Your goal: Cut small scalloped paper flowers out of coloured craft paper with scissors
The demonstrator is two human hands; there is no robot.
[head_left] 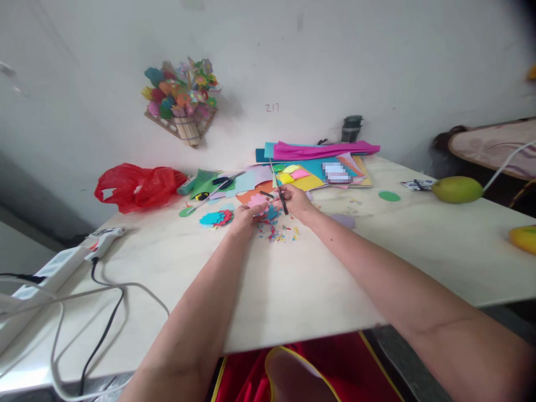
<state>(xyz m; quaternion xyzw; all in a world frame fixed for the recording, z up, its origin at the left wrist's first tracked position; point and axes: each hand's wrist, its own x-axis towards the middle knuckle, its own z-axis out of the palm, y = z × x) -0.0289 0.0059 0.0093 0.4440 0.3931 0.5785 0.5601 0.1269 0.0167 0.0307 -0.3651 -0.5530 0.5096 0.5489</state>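
My left hand (245,216) is closed on the edge of a pink scalloped paper circle (258,203) over the middle of the table. Close beside it, my right hand (295,201) grips a long slim tool (275,174) with a thin metallic shaft and a dark lower end; its exact kind is unclear. A short black piece (267,195) shows between the hands. Small coloured paper scraps (277,231) lie scattered below them. Left of my left hand rest blue scalloped paper circles (211,218) and red ones (225,218).
Scissors (226,181) and a red plastic bag (140,187) lie at the back left. Coloured sheets (310,167) and a magenta roll (322,150) are along the wall. A green mango (457,190) sits right. A power strip (50,273) with cables occupies the left edge.
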